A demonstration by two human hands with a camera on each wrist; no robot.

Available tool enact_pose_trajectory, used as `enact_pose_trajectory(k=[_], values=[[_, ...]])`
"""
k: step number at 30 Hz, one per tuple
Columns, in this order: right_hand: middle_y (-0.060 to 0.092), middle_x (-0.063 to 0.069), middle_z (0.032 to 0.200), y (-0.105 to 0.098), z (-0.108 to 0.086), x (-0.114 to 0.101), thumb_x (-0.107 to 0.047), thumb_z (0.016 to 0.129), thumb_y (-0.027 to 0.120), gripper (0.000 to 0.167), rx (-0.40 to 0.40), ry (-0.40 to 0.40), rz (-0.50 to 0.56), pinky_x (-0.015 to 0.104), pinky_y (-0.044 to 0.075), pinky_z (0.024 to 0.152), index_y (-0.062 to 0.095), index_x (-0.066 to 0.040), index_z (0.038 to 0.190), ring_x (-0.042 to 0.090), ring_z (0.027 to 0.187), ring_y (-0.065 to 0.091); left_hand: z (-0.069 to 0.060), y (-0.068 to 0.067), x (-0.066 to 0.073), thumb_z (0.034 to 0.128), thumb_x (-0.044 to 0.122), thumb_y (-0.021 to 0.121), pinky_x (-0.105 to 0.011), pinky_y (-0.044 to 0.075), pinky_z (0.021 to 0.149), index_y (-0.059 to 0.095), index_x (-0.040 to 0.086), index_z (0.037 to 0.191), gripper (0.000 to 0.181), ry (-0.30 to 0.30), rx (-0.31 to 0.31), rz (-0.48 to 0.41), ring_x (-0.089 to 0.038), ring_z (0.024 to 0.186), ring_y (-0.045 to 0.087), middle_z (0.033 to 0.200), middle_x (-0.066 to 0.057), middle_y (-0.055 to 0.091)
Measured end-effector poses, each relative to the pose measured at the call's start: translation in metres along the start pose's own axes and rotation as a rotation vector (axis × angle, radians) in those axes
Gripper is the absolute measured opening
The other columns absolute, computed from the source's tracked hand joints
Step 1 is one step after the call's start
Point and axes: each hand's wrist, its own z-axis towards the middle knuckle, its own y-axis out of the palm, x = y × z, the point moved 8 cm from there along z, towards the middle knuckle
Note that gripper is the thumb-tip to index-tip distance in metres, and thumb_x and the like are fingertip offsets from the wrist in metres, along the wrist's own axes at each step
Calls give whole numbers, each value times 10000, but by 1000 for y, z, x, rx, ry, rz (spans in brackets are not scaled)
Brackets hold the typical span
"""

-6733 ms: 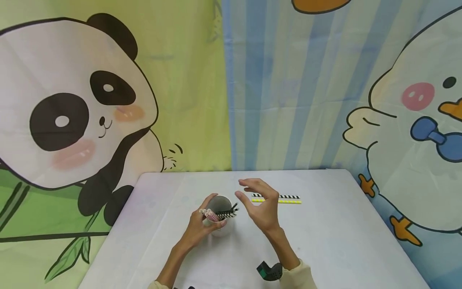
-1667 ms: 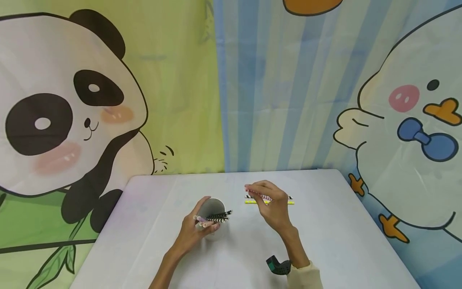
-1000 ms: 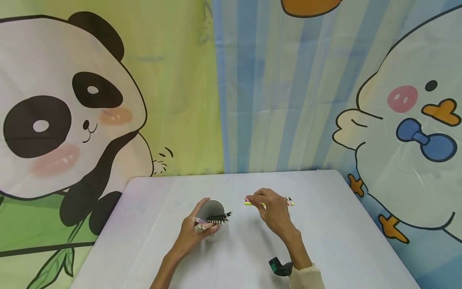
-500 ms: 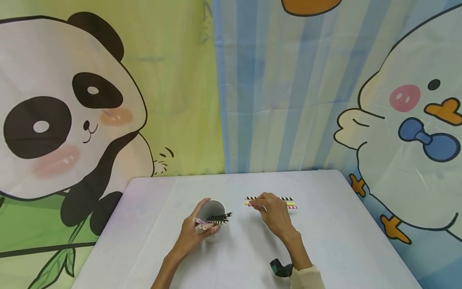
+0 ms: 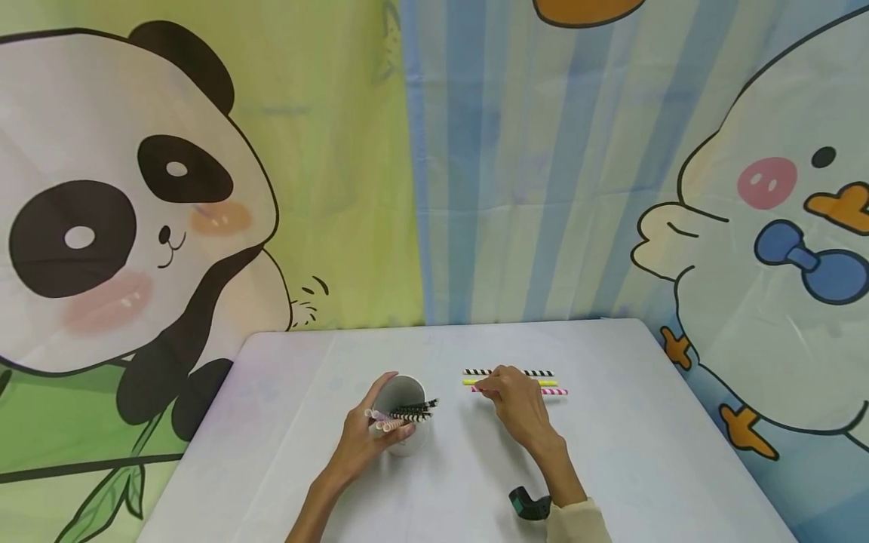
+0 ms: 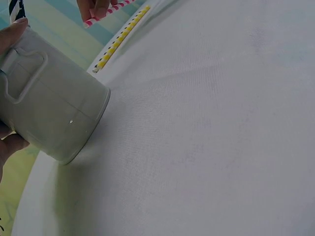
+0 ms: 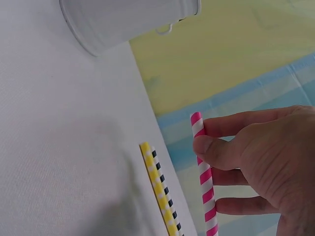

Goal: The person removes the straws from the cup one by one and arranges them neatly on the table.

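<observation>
Pink-white spiral straw: right grip | white cylindrical cup: left grip

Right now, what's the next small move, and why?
Probably lower the pink striped straw to the table, near side of the yellow straw: the right grip pinches it, it looks raised, and it runs roughly parallel to the yellow straw and black striped straw lying there.
</observation>
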Motion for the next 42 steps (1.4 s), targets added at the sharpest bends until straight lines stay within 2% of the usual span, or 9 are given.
enact_pose_trajectory(k=[8,15,25,32,38,42], values=[[722,-84,812,11,3,5,-106,847,911,165,-49,-1,-39,237,447,628,909,-229,957,104,756,628,2,-1,1,857,323,911,-567,523,1058,400,448,1651,953,-5,0,-6,-325,1294,685,1474,-93,687],[740,-92,813,21,2,7,-111,829,913,166,-30,-40,-70,292,518,653,904,-241,931,136,782,688,3,0,0,853,326,914,-565,507,1073,397,459,1649,959,-23,-1,-3,-301,1311,674,1496,-52,675],[744,-63,820,30,1,6,-65,845,908,165,-37,-35,-54,272,512,640,898,-214,914,141,785,699,2,1,-2,856,317,910,-619,497,1101,395,453,1654,959,-24,-3,-18,-341,1329,669,1499,-72,672],[744,-42,835,37,0,6,-59,870,887,158,-56,-43,-55,294,525,671,896,-207,922,150,801,695,0,1,0,857,323,906,-514,526,1062,394,454,1654,956,-19,-3,-15,-360,1310,678,1476,-91,685],[735,-42,824,41,1,7,-72,882,876,159,-74,-48,-69,306,519,661,895,-224,924,173,803,696,0,1,1,855,324,907,-576,504,1078,404,463,1645,947,-23,-2,-31,-370,1323,670,1492,-88,674],[728,-37,808,43,1,7,-53,889,859,167,-70,-58,-70,319,528,663,897,-211,924,183,801,699,0,1,1,852,318,908,-576,505,1074,406,459,1645,948,-24,0,-34,-371,1321,670,1491,-91,675]])
